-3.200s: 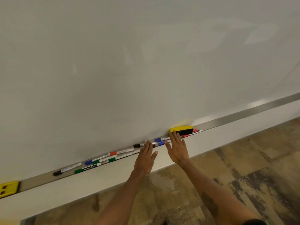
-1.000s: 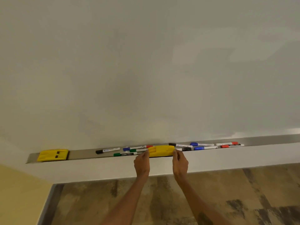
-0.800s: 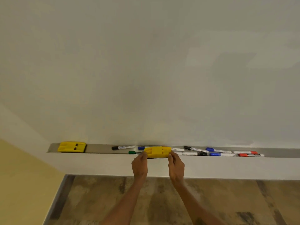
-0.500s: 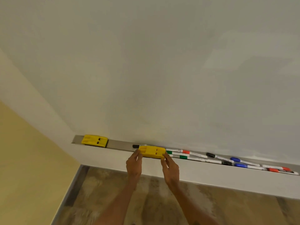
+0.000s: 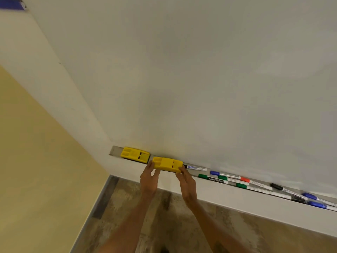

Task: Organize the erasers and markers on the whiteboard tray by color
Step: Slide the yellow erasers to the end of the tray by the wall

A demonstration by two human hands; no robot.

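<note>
While both forearms reach up from 6 o'clock over the floor [image 5: 127, 207], the left hand [image 5: 148, 179] and right hand [image 5: 186, 183] pinch the two short ends of a yellow eraser [image 5: 166, 164], fingertips closed on it, left at its 9 o'clock end, right at its 3 o'clock end. This eraser sits on, or just above, the front lip of the whiteboard tray [image 5: 115, 151]; contact underneath cannot be told. Just beside it at 10 o'clock lies a second yellow eraser [image 5: 135, 155], near the tray's far left end, with a narrow gap showing between the two.

Judgement: the yellow group is nearly formed and needs only set-down and release.

Toward 3 o'clock the markers remain unsorted: black marker [image 5: 196, 167] touching the held eraser's right end, then blue marker [image 5: 223, 174], green marker [image 5: 211, 178], red marker [image 5: 253, 182], with more black and blue farther off. Behind everything is the whiteboard [image 5: 200, 79].
</note>
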